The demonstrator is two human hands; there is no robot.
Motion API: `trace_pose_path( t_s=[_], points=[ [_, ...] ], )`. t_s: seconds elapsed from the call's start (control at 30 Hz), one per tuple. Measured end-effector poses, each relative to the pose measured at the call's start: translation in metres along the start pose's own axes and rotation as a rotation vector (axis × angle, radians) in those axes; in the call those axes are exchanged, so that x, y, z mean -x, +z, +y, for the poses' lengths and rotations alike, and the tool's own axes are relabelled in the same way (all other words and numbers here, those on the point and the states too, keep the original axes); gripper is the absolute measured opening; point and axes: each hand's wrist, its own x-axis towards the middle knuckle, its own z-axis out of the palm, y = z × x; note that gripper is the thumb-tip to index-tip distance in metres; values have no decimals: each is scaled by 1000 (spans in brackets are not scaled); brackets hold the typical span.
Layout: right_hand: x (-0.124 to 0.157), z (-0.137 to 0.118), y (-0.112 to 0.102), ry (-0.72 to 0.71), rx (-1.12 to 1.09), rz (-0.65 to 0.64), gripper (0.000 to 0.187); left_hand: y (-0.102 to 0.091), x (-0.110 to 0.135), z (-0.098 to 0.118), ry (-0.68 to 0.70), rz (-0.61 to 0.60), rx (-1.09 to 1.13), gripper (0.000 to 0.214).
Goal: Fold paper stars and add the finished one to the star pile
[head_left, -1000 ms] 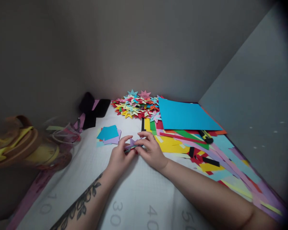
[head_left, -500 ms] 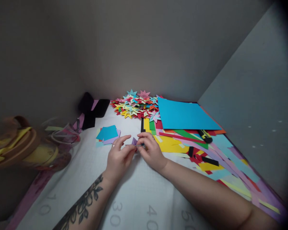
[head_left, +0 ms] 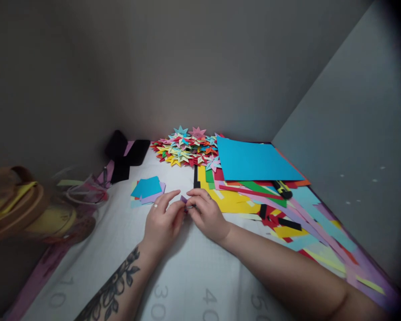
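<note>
My left hand and my right hand meet over the white cutting mat, fingers pinched together on a small folded purple paper piece that shows between the fingertips. The left hand wears a ring and its forearm is tattooed. A small stack of blue and lilac paper squares lies just beyond the left hand. A heap of folded paper stars in many colours sits at the far end of the mat.
Coloured sheets topped by a big blue sheet and loose paper strips cover the right side, with a yellow-black cutter among them. Black objects lie at the far left. A brown and yellow bag sits left. Grey walls enclose the space.
Both hands have kept working the small purple piece, folding it tighter so less of it shows. The view has shifted slightly.
</note>
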Motion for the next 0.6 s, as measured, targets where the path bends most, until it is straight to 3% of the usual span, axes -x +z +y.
trace_pose_path(
  t_s=[0.13, 0.47, 0.6],
  points=[
    [-1, -1, 0, -2, 9, 2, 13, -1, 0, 0, 37, 36, -33, 19],
    [-2, -3, -1, -6, 14, 3, 13, -1, 0, -2, 0, -39, -15, 12],
    [-1, -4, -2, -19, 3, 69, 12, -1, 0, -2, -52, -42, 33, 9]
  ],
)
